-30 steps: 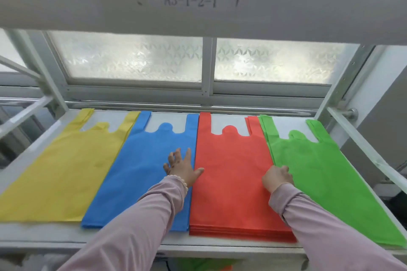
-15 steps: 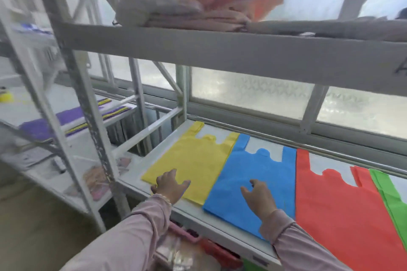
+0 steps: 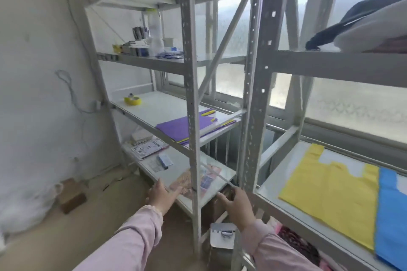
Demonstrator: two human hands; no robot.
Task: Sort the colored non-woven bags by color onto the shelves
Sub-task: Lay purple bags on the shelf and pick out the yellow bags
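While swinging left, away from the laid-out row, lifted clear of the bags altogether: left hand (image 3: 161, 193) and right hand (image 3: 236, 205) now both empty, fingers loosely spread, held out just before the front edge of the neighbouring rack's low shelf (image 3: 187, 201); cannot tell whether any fingertip touches it. Half a second ago down by the yellow and blue sheets, now well apart from them. Yellow bag (image 3: 330, 196) and blue bag (image 3: 392, 222) left lying flat, side by side, at the left end of the right-hand shelf (image 3: 271, 185); red and green gone out of sight. Newly visible: purple pile (image 3: 182, 127) with yellow edges showing from under it, near the right front corner of the middle shelf (image 3: 154, 103) on the left rack. Likely means one placing done and a turn towards that mixed pile for the next bag, with nothing picked up yet.
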